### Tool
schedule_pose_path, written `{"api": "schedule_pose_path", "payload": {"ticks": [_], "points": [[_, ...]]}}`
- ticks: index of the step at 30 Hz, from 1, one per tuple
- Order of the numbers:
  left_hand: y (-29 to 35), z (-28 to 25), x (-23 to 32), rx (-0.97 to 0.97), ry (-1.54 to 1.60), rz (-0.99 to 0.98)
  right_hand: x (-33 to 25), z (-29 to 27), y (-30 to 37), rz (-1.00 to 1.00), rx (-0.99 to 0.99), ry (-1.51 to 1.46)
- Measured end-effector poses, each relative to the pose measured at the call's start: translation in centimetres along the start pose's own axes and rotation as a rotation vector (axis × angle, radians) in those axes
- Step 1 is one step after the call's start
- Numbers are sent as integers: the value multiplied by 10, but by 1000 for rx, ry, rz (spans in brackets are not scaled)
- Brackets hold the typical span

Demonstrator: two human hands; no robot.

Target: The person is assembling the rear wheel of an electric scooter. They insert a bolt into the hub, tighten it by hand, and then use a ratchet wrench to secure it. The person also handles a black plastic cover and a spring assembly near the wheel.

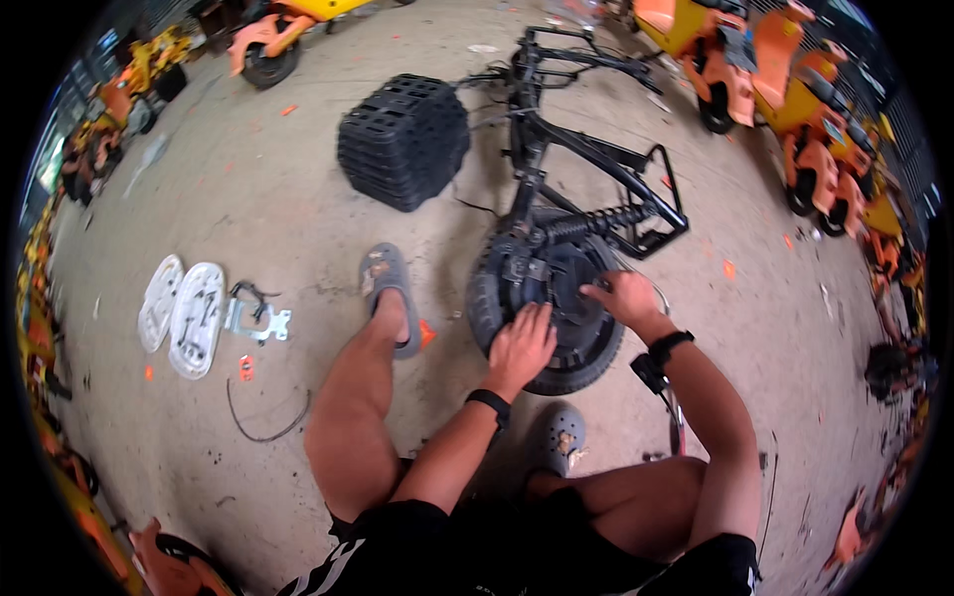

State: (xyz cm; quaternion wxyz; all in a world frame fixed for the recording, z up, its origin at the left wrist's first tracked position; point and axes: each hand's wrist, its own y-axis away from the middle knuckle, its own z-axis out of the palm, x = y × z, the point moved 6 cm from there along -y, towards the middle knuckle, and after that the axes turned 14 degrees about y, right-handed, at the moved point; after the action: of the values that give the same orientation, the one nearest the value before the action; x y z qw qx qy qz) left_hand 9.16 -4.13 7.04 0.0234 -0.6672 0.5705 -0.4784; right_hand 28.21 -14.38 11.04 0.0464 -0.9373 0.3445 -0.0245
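A black scooter wheel (485,300) with a treaded tyre lies in front of me, joined to a black tubular frame (586,159) that stretches away from me. My left hand (524,346) rests on the near left part of the wheel's hub, its fingers stretched out and nothing seen in its grasp. Over the right side of the hub, my right hand (631,300) has its fingers curled in and the thumb pointing left. Whatever it may hold is too small to make out. A black coil-spring shock absorber (596,223) runs from the hub area to the frame.
A black plastic crate (402,139) stands left of the frame. White oval trays (198,320) with small parts and a metal bracket (258,321) lie on the floor at left. Near my right forearm is a red-handled tool (677,432). Orange scooters (775,70) line the far right.
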Motion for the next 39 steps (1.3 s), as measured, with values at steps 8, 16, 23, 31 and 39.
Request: {"api": "schedule_pose_path", "payload": {"ticks": [8, 16, 23, 31, 39], "points": [[9, 1, 5, 28, -46, 20, -5, -3, 17, -73, 32, -175], [6, 6, 1, 13, -21, -21, -4, -3, 14, -173, 133, -152], [7, 2, 2, -2, -32, -7, 6, 7, 12, -37, -60, -317], [4, -4, 2, 10, 9, -5, 6, -3, 6, 15, -29, -277], [0, 0, -1, 10, 48, 0, 6, -10, -6, 52, -93, 0]]}}
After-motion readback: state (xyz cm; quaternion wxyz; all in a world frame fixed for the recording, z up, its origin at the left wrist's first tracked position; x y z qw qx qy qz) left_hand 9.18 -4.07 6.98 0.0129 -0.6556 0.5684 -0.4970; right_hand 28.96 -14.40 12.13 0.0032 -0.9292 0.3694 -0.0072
